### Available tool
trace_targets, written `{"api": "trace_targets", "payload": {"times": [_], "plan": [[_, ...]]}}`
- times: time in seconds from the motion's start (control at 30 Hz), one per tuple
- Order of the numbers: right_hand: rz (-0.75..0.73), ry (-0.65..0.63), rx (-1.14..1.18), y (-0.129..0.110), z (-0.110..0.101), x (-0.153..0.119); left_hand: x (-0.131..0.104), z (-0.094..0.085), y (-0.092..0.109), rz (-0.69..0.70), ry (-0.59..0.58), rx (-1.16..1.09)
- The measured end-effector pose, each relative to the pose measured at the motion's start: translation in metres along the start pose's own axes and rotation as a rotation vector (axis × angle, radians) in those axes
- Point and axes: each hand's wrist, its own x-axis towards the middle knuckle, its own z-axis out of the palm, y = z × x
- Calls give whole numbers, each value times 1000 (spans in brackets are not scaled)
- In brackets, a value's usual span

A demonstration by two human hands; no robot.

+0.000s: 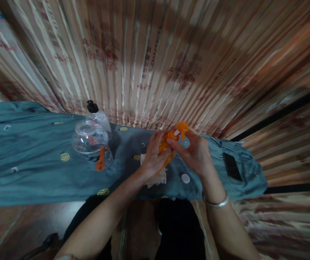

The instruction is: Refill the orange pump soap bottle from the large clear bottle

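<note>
An orange translucent bottle (167, 151) with an orange pump head (182, 127) is tilted above the cloth-covered table. My left hand (154, 151) is wrapped round the bottle's body. At the bottle's neck, my right hand (194, 148) has its thumb and fingers closed round the orange collar below the pump head. Beneath the bottle lies a pale crumpled cloth or paper (157, 178), partly hidden by my left hand. A small white round cap (185, 178) rests to the right of it.
At the left stands a clear wide-mouthed jar (86, 139) with an orange label. Behind it is a clear bottle with a black pump (92, 107). A dark phone (232, 167) lies on the green table cloth (41, 155) at the right. A patterned curtain hangs behind.
</note>
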Motion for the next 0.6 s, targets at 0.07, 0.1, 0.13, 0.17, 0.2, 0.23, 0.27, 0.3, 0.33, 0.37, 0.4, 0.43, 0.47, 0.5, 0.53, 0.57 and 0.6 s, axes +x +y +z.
{"api": "trace_targets", "payload": {"times": [0.07,0.1,0.13,0.17,0.2,0.23,0.27,0.3,0.33,0.37,0.4,0.43,0.47,0.5,0.53,0.57,0.6], "plan": [[-7,-77,73,2,-4,2,0,1,1,-3,6,8],[-7,-116,106,4,-7,4,0,2,1,-5,8,14],[-7,-155,134,5,-9,7,0,2,1,-7,11,19],[-11,-194,159,7,-11,9,0,3,1,-9,12,25],[-21,-234,182,9,-13,12,0,3,1,-10,14,30],[-37,-273,201,11,-15,15,0,4,1,-10,15,35],[-56,-304,213,13,-17,17,0,4,1,-9,15,39],[-73,-323,217,14,-18,19,0,4,1,-7,15,42],[-83,-323,210,15,-18,19,0,4,1,-4,14,45],[-87,-305,192,15,-18,19,0,4,0,-1,12,46],[-86,-273,162,15,-18,18,0,4,-1,4,10,48],[-81,-232,125,13,-17,16,-1,3,-1,8,8,49],[-74,-191,83,12,-15,14,-1,3,-2,13,6,50],[-66,-152,39,10,-13,12,-1,3,-4,18,4,50],[-56,-115,-5,8,-9,10,-2,3,-5,24,0,49],[-44,-77,-47,6,-5,7,-2,3,-6,31,-3,47],[-33,-38,-85,4,-1,6,-2,3,-8,39,-6,43]]}}
